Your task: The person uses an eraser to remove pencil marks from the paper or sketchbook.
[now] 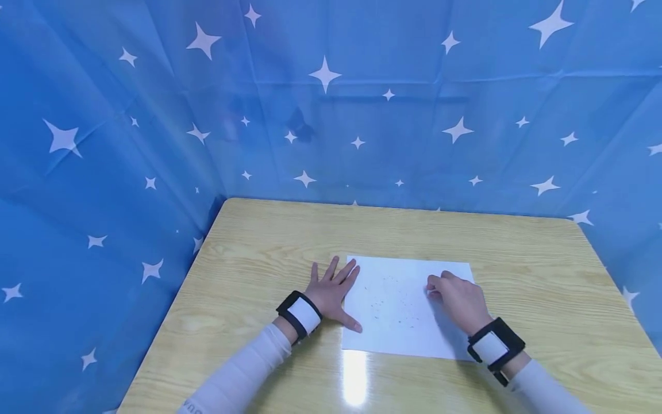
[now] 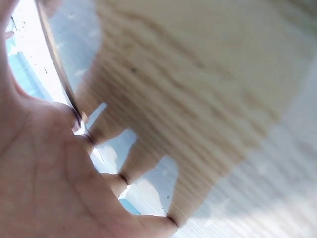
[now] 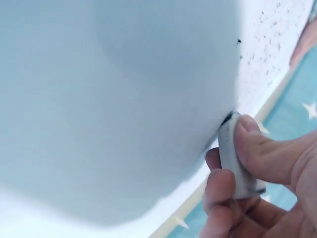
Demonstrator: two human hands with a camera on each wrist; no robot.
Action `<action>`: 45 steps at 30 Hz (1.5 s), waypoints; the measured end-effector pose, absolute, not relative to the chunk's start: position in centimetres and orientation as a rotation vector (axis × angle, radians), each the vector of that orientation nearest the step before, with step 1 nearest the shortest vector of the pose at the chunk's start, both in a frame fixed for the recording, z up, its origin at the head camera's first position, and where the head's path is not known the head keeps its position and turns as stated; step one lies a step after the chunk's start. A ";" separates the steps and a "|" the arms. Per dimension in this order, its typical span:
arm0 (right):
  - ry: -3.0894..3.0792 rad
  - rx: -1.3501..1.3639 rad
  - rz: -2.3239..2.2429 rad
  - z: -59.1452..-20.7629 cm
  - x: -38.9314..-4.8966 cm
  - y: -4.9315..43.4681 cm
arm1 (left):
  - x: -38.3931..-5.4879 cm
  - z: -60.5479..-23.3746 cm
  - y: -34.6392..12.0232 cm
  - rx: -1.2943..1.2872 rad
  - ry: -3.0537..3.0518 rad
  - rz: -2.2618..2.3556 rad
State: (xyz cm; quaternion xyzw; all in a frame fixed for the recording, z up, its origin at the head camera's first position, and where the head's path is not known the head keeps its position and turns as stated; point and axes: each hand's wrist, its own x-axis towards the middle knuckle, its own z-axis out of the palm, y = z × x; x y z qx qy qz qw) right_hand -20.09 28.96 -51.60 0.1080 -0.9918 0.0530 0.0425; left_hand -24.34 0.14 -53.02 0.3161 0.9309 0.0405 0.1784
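Note:
A white sheet of paper (image 1: pixel 393 342) lies flat on the wooden table, sprinkled with small dark crumbs (image 3: pixel 270 42). My left hand (image 1: pixel 331 296) is spread at the sheet's left edge, its thumb and some fingertips on the paper and the other fingers over the wood. Over the right part of the sheet, my right hand (image 1: pixel 460 299) pinches a whitish eraser (image 3: pixel 230 156) between thumb and fingers. One blackened end of the eraser meets the paper in the right wrist view. From the head view the fingers hide the eraser.
The wooden table (image 1: pixel 258 241) extends around the sheet on all sides. Behind it and at the left hangs a blue curtain (image 1: pixel 362 144) with white stars. Both wrists wear black straps (image 1: pixel 496 343) with white patches.

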 end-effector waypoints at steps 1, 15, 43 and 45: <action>-3.044 0.336 0.174 -51.5 -20.3 29.0 | -24.4 -53.1 0.1 0.889 2.631 0.091; -2.846 0.846 0.018 -53.2 -24.3 24.2 | -24.1 -54.0 1.7 0.909 2.614 0.155; -2.925 0.663 0.046 -52.1 -23.5 30.1 | -24.2 -52.8 0.6 0.895 2.623 0.137; -2.953 0.622 0.065 -51.9 -23.3 31.0 | -24.1 -52.4 0.2 0.886 2.622 0.128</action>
